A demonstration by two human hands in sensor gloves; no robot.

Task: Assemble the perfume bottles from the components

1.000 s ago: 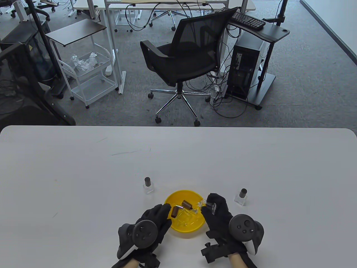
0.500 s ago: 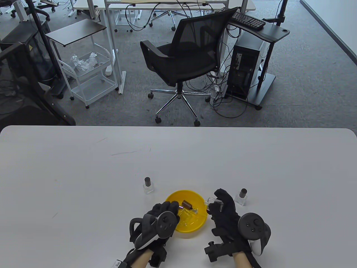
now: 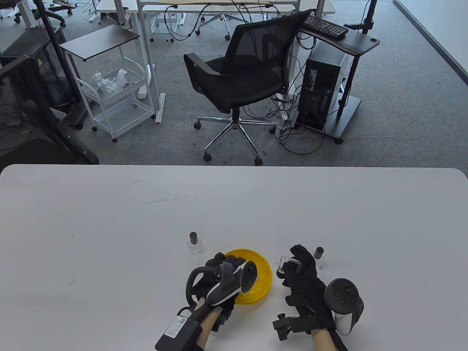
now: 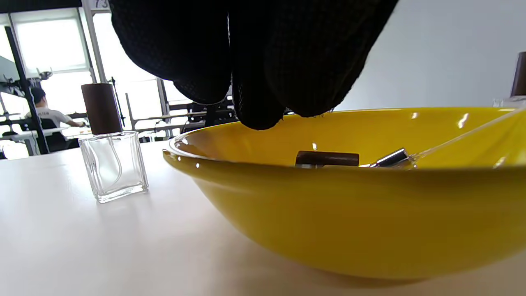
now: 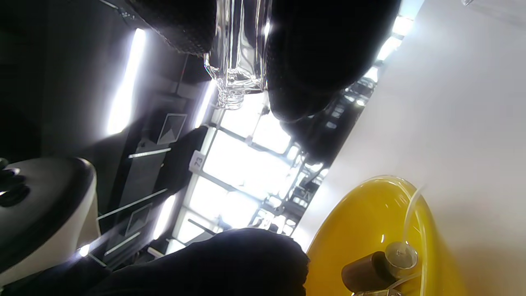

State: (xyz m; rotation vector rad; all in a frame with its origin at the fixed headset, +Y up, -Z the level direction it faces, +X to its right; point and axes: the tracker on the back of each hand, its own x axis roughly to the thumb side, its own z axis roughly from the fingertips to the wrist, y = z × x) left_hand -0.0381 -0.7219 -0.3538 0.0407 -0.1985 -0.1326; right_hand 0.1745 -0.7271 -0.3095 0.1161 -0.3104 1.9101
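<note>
Right hand [image 3: 305, 283], fingers curled round an uncapped glass bottle [image 3: 286, 264], just right of the yellow bowl [image 3: 264, 283] on the tabletop [image 3: 109, 237]. Left hand [image 3: 219, 274] over the bowl's left half, above a brown cap [image 4: 327, 158] inside; grip impossible to tell. Two capped bottles [image 3: 194, 242] flanking.

Gloved fingers [image 4: 263, 82] hang over a yellow bowl [image 4: 349, 222] holding a brown cap [image 4: 326, 158].

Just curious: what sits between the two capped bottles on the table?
In the table view, the yellow bowl, between the left bottle and right bottle.
</note>
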